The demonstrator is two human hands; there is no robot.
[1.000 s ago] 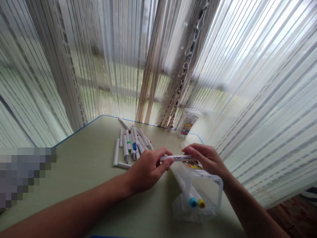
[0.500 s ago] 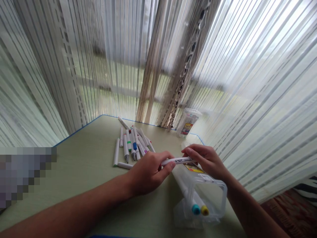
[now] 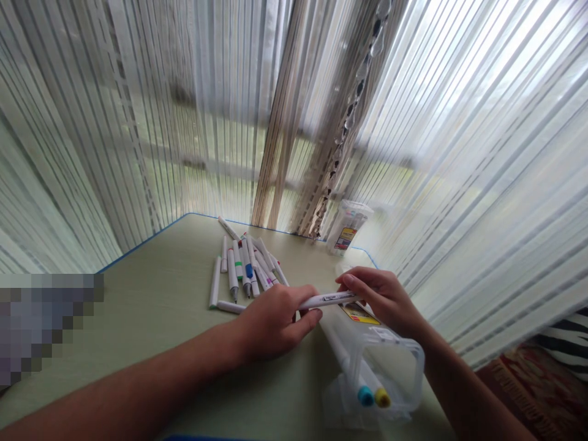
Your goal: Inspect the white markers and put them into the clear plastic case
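Note:
Between my two hands a white marker (image 3: pixel 328 299) with dark print lies nearly level. My right hand (image 3: pixel 379 294) pinches its right end. The left end sits in my left hand (image 3: pixel 280 318), the fingers curled around it and the thumb lower, slightly off the barrel; that end is partly hidden. Below my right hand, a clear plastic case (image 3: pixel 390 337) lies on its side with its open end toward me. Inside it are a marker with a teal end (image 3: pixel 365 395) and one with a yellow end (image 3: pixel 382 397).
A loose pile of white markers (image 3: pixel 248 263) lies beyond my left hand. Another clear case (image 3: pixel 348 226) with a yellow label stands at the back right. The pale green table (image 3: pixel 160 294) has a blue edge, and string curtains (image 3: pixel 220 122) hang behind it.
My left thumb has dropped away from the marker's barrel, and the print on the marker has turned. My right hand keeps its place.

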